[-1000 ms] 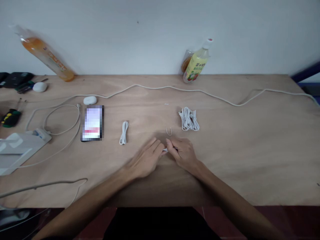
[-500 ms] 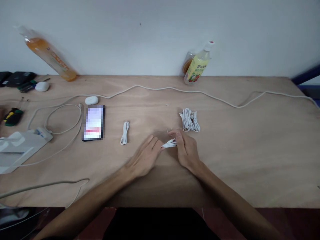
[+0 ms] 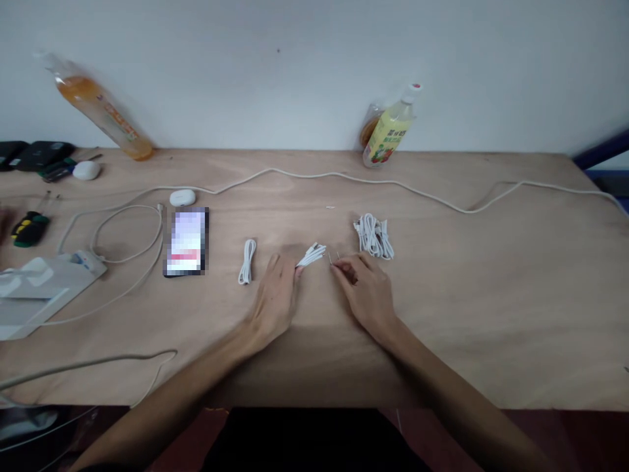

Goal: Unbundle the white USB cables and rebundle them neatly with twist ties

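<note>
A folded white cable (image 3: pixel 312 253) sticks out from the fingers of my left hand (image 3: pixel 275 295), which are closed on one end; its plug end points right. Beside it, my right hand (image 3: pixel 366 288) has thumb and forefinger pinched at a thin short strip (image 3: pixel 330 257) on the table. A second thin strip (image 3: pixel 338 255) lies close to those fingertips. Left of my left hand lies another folded white cable (image 3: pixel 247 261). Just beyond my right hand is a pile of bundled white cables (image 3: pixel 374 236).
A phone (image 3: pixel 187 241) and a white earbud case (image 3: pixel 182 198) lie to the left, near a white power strip (image 3: pixel 49 282). One long white cord (image 3: pixel 339 174) crosses the back. A yellow-labelled bottle (image 3: pixel 390 134) and an orange drink bottle (image 3: pixel 105 118) stand by the wall.
My left hand has moved left and away with the folded cable, apart from my right hand. The right hand's fingers have left the cable and come down to the thin strip.
</note>
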The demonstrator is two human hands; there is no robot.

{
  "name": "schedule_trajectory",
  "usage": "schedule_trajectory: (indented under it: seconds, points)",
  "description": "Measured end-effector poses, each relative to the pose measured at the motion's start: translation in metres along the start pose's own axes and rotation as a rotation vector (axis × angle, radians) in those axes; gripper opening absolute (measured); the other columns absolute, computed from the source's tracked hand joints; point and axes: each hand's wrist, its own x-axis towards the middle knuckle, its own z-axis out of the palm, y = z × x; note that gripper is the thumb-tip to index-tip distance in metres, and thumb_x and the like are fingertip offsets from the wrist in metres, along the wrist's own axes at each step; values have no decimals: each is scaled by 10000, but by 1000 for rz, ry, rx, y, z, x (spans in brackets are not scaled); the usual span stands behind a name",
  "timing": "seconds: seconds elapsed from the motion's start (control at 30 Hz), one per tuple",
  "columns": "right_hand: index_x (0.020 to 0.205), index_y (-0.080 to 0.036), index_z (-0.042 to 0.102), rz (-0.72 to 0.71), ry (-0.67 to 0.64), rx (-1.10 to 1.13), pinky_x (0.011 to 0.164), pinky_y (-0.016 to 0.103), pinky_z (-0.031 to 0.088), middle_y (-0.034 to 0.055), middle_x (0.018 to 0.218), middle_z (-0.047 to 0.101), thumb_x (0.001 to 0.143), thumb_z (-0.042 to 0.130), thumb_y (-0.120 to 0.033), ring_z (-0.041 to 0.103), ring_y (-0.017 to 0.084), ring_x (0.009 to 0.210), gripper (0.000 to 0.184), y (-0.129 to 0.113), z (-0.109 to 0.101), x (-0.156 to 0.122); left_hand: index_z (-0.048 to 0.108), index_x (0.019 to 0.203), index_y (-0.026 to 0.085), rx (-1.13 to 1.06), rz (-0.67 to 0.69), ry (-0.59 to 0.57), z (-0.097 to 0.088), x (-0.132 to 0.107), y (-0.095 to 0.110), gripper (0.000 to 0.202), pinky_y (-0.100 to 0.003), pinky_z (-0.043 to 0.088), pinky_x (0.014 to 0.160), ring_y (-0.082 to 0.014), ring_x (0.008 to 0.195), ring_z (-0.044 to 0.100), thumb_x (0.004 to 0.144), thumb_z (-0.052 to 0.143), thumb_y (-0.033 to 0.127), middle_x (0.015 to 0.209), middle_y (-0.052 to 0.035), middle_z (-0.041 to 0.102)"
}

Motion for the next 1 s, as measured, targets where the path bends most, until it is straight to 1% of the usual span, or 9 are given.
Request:
schedule_trajectory:
  seconds: [0.17, 0.23, 0.3, 0.4, 0.47, 0.53, 0.63, 0.8, 1.0]
  points:
    - [981, -199, 760, -61, -6, -148, 608, 312, 480, 96, 960, 728, 1136, 556, -335, 694, 217, 749, 290, 2, 10, -4, 504, 929, 242, -37, -24, 14, 0, 0, 1, 358, -398, 505, 771, -252, 848, 569, 1192, 280, 338, 909, -66, 632]
    - [981, -197, 750, -43, -8, -213, 568, 310, 437, 98, 968, 723, 1148, 525, -344, 675, 211, 719, 316, 2, 13, -5, 497, 919, 242, -58, -29, 15, 1, 0, 1, 367, -390, 507, 774, -245, 845, 573, 1192, 274, 343, 907, -62, 632]
    - [979, -202, 740, -15, -10, -213, 562, 311, 428, 96, 970, 719, 1151, 513, -351, 674, 216, 728, 321, 1, 14, -5, 488, 908, 242, -82, -36, 17, 1, 0, 2, 378, -377, 505, 765, -238, 839, 579, 1193, 267, 356, 898, -57, 627]
    - [1010, -220, 731, -27, -20, -47, 660, 323, 512, 86, 978, 720, 1138, 541, -323, 692, 229, 818, 251, -4, 9, -2, 497, 922, 240, -165, -105, 15, -1, 1, 5, 365, -364, 505, 768, -228, 832, 587, 1189, 286, 369, 904, -52, 629]
    - [1007, -234, 718, -55, -1, 111, 725, 339, 546, 66, 957, 713, 1121, 569, -288, 672, 221, 818, 195, -10, 4, -1, 502, 929, 241, -234, -183, 15, -4, 2, 9, 346, -364, 507, 784, -224, 836, 589, 1182, 306, 374, 908, -48, 633]
    - [981, -243, 700, -56, 55, 224, 695, 335, 532, 40, 908, 697, 1103, 592, -249, 636, 205, 769, 164, -17, 0, -1, 497, 927, 244, -287, -255, 20, -7, 3, 12, 324, -365, 507, 799, -222, 840, 589, 1173, 324, 365, 901, -42, 630]
    - [954, -244, 680, -79, 105, 323, 642, 317, 499, 15, 860, 678, 1075, 620, -190, 606, 186, 723, 145, -26, 0, -3, 481, 921, 247, -358, -316, 24, -9, 4, 17, 296, -360, 501, 815, -216, 844, 588, 1161, 332, 335, 897, -34, 621]
    - [926, -245, 666, -63, 155, 389, 604, 302, 472, -3, 826, 675, 1044, 645, -149, 607, 171, 701, 153, -34, 2, -4, 466, 916, 249, -459, -339, -3, -5, 2, 22, 288, -344, 481, 831, -208, 858, 583, 1156, 343, 349, 892, -19, 598]
    - [940, -259, 693, -25, 190, 465, 612, 289, 503, -11, 850, 707, 1022, 668, -134, 638, 163, 708, 151, -39, 6, -7, 489, 932, 248, -567, -343, -84, 0, -3, 31, 342, -344, 472, 853, -214, 869, 571, 1161, 356, 465, 915, -22, 608]
